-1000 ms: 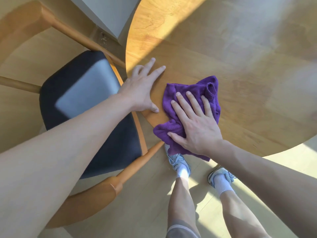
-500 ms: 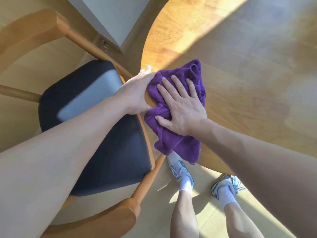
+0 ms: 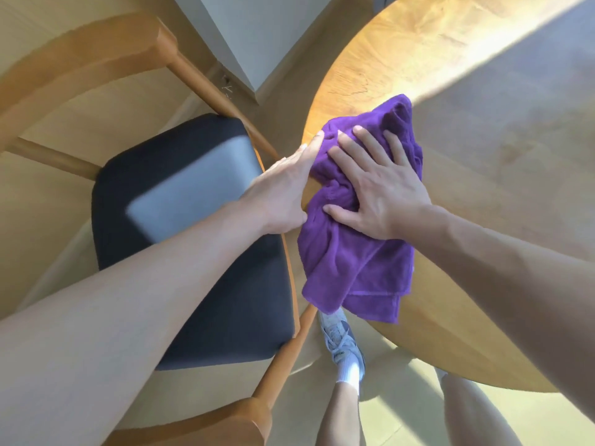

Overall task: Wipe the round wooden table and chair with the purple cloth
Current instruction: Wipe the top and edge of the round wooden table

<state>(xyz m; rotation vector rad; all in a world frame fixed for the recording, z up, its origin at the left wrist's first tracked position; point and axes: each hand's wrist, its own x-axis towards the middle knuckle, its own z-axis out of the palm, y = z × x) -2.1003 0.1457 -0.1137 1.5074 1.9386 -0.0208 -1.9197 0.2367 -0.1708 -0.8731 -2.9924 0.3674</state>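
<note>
The right hand (image 3: 381,191) is pressing flat, fingers spread, on the cloth (image 3: 357,252), which is lying under it at the table (image 3: 483,140) edge, its near part draping over. The left hand (image 3: 283,191), fingers straight, is touching the rim just beside it, perhaps the cloth too. The chair (image 3: 193,220) is sitting below that hand.

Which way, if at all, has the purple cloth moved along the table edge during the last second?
Yes. The purple cloth has slid along the round table's rim, away from the person and towards the sunlit patch, and now droops further over the edge.
</note>
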